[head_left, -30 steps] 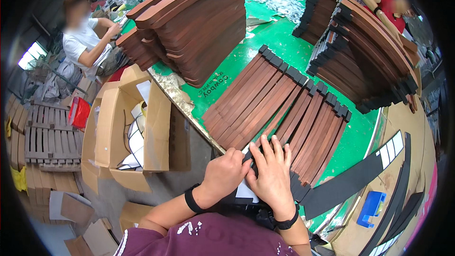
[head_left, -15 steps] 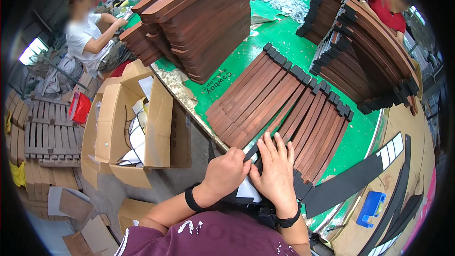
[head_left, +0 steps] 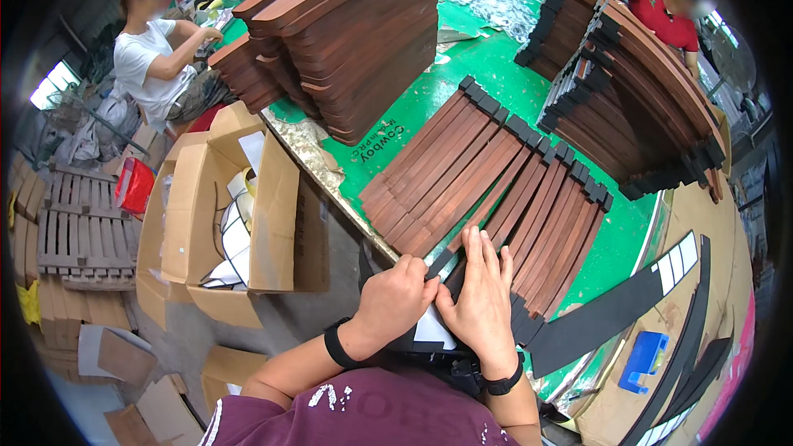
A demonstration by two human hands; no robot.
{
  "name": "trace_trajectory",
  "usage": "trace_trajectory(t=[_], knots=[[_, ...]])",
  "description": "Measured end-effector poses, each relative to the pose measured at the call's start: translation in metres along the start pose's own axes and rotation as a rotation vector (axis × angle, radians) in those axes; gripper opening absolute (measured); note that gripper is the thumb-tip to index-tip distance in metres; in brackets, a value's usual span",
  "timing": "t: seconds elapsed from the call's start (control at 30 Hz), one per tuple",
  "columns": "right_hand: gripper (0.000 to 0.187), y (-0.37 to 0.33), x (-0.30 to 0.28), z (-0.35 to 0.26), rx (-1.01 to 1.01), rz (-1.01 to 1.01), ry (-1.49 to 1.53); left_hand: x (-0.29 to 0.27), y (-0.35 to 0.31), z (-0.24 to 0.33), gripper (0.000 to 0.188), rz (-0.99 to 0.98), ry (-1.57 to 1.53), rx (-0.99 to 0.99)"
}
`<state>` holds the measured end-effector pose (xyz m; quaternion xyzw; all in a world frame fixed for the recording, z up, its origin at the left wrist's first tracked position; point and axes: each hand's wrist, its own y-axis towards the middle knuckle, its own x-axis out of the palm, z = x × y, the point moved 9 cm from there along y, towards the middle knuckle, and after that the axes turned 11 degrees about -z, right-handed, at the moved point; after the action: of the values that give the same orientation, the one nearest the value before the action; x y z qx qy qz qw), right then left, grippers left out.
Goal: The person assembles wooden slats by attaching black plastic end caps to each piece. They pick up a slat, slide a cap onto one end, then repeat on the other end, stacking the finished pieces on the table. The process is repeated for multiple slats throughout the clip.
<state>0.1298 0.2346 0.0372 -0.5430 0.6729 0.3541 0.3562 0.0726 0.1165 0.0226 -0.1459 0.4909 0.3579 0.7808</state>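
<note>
Brown wooden slats (head_left: 429, 169) lie side by side in front of me, many with black end pieces (head_left: 520, 128) on their far ends. My left hand (head_left: 392, 301) is closed, its thumb and fingers pinching a narrow black strip (head_left: 440, 262) at the near end of one slat. Beside it my right hand (head_left: 479, 306) lies flat with the fingers stretched out, pressing over the same near end. Its palm hides part of the strip and slat. A white backing sheet (head_left: 433, 330) shows beneath, between my wrists.
Tall stacks of curved brown boards (head_left: 363, 41) and black-ended boards (head_left: 636, 107) stand on the green table (head_left: 487, 41). Black sheets (head_left: 595, 326) and a blue tape dispenser (head_left: 644, 362) lie right. An open carton (head_left: 277, 231) stands left. Two people work beyond.
My right fingers have shifted slightly and drawn closer together. My left hand keeps its pinch on the strip. The person at left has moved their hands; the person in red has shifted left.
</note>
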Motion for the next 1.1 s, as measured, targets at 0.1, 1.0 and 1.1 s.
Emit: trace_trajectory(t=[0.1,1.0,1.1], knots=[[0.093,0.000,0.000,0.001,0.011,-0.009,-0.008,-0.003,-0.001,-0.001,0.026,-0.007,-0.032,0.012],[0.088,0.002,-0.002,0.000,-0.012,0.007,-0.013,-0.025,0.015,0.006,0.025,0.044,-0.019,0.034],[0.089,0.001,0.000,0.003,-0.001,-0.002,-0.015,-0.036,0.020,0.003,0.026,0.029,-0.032,-0.008]])
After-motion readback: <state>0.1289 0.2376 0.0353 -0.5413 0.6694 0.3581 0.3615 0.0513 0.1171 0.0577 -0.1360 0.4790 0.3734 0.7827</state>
